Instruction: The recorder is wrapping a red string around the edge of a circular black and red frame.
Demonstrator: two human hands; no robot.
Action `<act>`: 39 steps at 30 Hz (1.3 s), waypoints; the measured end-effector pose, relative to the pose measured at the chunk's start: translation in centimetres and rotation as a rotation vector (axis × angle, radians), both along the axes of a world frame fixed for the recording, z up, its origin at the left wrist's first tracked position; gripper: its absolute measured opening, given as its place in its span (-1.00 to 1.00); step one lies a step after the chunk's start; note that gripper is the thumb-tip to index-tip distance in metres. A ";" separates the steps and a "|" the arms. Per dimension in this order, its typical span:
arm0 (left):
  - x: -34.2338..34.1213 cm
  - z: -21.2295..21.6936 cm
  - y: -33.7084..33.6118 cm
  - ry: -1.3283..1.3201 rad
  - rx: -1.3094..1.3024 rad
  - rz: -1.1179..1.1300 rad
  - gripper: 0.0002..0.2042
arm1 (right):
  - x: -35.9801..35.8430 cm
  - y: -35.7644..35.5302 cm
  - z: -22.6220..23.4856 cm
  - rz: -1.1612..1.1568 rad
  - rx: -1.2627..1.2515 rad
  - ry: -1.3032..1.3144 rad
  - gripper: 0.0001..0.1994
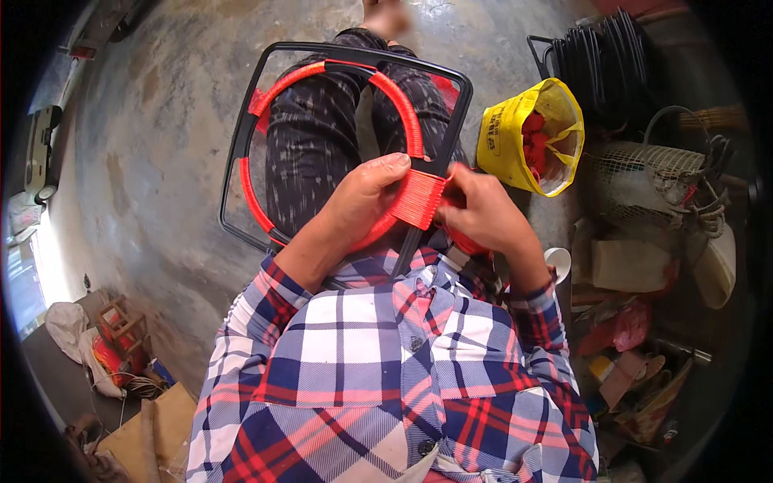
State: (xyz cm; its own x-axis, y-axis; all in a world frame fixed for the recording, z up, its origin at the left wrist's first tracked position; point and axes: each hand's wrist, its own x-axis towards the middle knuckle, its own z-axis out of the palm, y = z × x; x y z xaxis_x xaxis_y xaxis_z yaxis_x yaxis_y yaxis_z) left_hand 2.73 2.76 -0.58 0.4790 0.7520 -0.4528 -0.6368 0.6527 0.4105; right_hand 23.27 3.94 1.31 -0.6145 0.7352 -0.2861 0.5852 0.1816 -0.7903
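Concrete floor (173, 185) stretches beyond the left edge of one black frame (366, 55) on a seated person's lap. One partly red-wrapped ring (408, 109) sits inside it; one yellow bag (501, 141) stands right. Left hand (358, 201) grips the ring; right hand (489, 211) curls at the wrapping's edge, its hold unclear.

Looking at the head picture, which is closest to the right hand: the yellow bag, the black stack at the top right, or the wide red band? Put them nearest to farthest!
From the right hand:
1. Wide red band: just left of it, by the fingers.
2. Yellow bag: ahead, slightly right.
3. Black stack: farther ahead and right, beyond the bag.
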 end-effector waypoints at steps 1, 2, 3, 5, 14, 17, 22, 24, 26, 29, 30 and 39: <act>0.2 0.4 0.1 -0.017 -0.046 0.027 -0.83 | -0.6 0.4 -1.4 -0.146 0.078 0.147 -0.55; 0.4 0.8 0.2 -0.017 -0.043 0.024 -0.83 | -0.9 0.7 -2.2 -0.291 0.157 0.293 -0.51; 0.4 1.2 0.1 -0.019 -0.063 0.053 -0.84 | -0.8 0.9 -2.3 -0.287 0.160 0.294 -0.51; -0.1 0.2 0.2 -0.025 -0.082 0.085 -0.84 | -0.1 1.4 -2.4 -0.357 -0.074 0.407 -0.45; -0.3 -0.5 -0.9 0.921 0.722 0.410 -0.75 | -4.6 1.2 0.4 -0.171 0.782 0.065 -0.31; -0.2 -0.4 -1.2 1.056 1.055 0.418 -0.66 | -4.9 2.0 0.0 -0.058 0.789 0.132 -0.63; -0.3 0.0 -1.3 0.842 0.712 0.424 -0.68 | -1.0 2.1 0.7 -0.791 0.064 1.043 -0.81; -0.3 -0.3 -1.0 0.804 0.588 0.419 -0.69 | 2.8 2.2 1.3 -0.560 0.231 0.535 -0.86; -0.2 -0.5 -0.6 0.711 0.476 0.383 -0.70 | 5.7 1.6 1.9 -0.265 0.246 0.041 -0.82; -0.3 -0.8 -0.2 0.626 0.308 0.292 -0.71 | 8.5 -0.5 0.9 -0.133 0.139 -0.078 -0.70; -0.3 -0.8 -0.2 0.623 0.250 0.235 -0.70 | 9.5 -1.3 1.0 -0.341 -0.017 0.255 -0.67; -0.2 -0.1 0.1 0.441 0.218 0.071 -0.46 | 28.0 -4.3 -4.7 -1.123 -0.254 1.720 -0.77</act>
State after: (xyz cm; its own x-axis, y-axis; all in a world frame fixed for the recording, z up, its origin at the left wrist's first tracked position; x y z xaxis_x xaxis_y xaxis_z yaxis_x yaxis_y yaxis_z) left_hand 2.57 2.81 -0.65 0.2213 0.8755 -0.4295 -0.4119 0.4831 0.7726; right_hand 51.32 -0.35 -3.40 0.2826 0.9442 -0.1693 -0.8623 0.1727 -0.4760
